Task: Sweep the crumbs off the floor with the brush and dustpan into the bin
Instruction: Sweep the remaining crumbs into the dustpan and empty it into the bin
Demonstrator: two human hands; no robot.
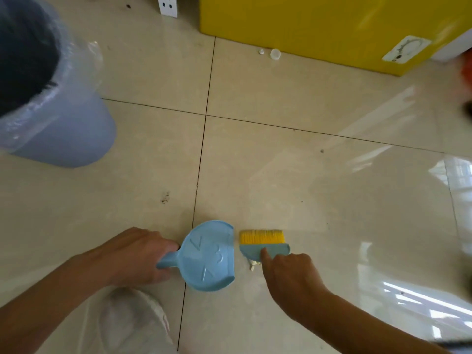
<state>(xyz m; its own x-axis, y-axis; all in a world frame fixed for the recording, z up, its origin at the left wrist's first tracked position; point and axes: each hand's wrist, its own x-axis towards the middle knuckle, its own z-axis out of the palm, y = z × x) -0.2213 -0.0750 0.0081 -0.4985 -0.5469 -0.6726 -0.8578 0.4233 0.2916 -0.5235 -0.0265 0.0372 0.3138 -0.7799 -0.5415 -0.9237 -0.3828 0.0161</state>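
Observation:
My left hand (pixel 138 254) grips the handle of a light blue dustpan (pixel 209 256) that rests on the tiled floor, its open mouth facing right. My right hand (pixel 288 274) holds a small brush (pixel 264 242) with a blue back and yellow bristles, just right of the pan's mouth, with my index finger pressed on its back. A few pale crumbs (pixel 252 265) lie on the floor beneath the brush, between my right hand and the pan. The blue-grey bin (pixel 66 134), lined with a clear plastic bag, stands at the far left.
A yellow cabinet (pixel 306 29) stands at the back with a small clear cap (pixel 275 54) on the floor beside it. My white shoe (pixel 135 318) sits below the dustpan. Dark specks (pixel 164 198) mark the glossy beige tiles.

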